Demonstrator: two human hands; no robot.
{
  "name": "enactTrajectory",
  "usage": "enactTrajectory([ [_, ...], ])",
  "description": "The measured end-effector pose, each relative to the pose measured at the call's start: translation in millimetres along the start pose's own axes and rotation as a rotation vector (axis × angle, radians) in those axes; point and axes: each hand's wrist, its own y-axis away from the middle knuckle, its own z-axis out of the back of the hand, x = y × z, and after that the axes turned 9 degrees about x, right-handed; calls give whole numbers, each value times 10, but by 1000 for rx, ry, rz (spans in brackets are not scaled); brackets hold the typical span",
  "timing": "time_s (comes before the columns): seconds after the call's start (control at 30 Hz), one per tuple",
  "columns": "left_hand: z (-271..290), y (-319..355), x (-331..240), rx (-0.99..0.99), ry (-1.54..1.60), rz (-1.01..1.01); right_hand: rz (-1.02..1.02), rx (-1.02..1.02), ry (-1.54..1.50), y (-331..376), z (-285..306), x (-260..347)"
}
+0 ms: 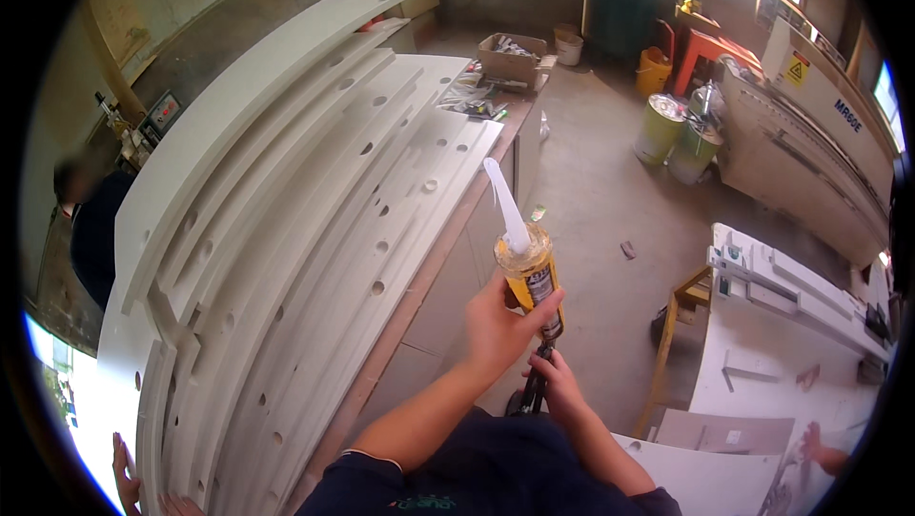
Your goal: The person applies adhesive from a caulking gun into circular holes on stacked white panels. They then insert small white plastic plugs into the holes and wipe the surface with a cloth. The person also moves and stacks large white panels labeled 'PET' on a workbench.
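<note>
While the left grip [505, 323] is wrapped around the yellow tube [536, 268], thumb along its side, the right grip [558, 381] is closed on the black handle [535, 390] just below. Tube is up in front of the torso, just right of the long table [416, 292], above the floor [596, 187]. White nozzle [515, 221] points up, leaning slightly left; tube's top end looks smeared. On the table: overlapping white panels [315, 263] with round holes, cardboard box [508, 62] at far end. Right side: white board [772, 349] with pale strips [796, 292] on it, a co-worker's hand [822, 446] near. More hands [125, 475] lower left, by the panels. Back: green drums [660, 127], yellow bucket [653, 75], white bucket [569, 47].
</note>
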Motion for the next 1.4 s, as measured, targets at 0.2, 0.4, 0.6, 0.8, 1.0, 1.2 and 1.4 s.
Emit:
enactTrajectory([
  [0.2, -532, -1099, 206, 62, -43, 34, 52, -165, 100, -899, 561, 531],
  [0.4, -846, -2384, 725, 28, 41, 21, 28, -206, 91, -1772, 749, 1359],
  [0.6, -809, -3669, 1090, -51, -39, 60, -93, -188, 204, -2852, 813, 2255],
  [0.8, -768, -4782, 1343, -144, -117, 102, -177, -94, 203, -3913, 894, 2941],
  [1.0, -904, -5844, 1988, -280, -211, 244, -416, 29, 278, -5026, 1253, 3590],
  [1.2, -966, -6818, 2630, -555, -356, 420, -742, 268, 561, -6041, 1429, 4503],
  [1.4, -793, -7507, 2898, -690, -588, 802, -1085, 712, 639, -7014, 1474, 5321],
])
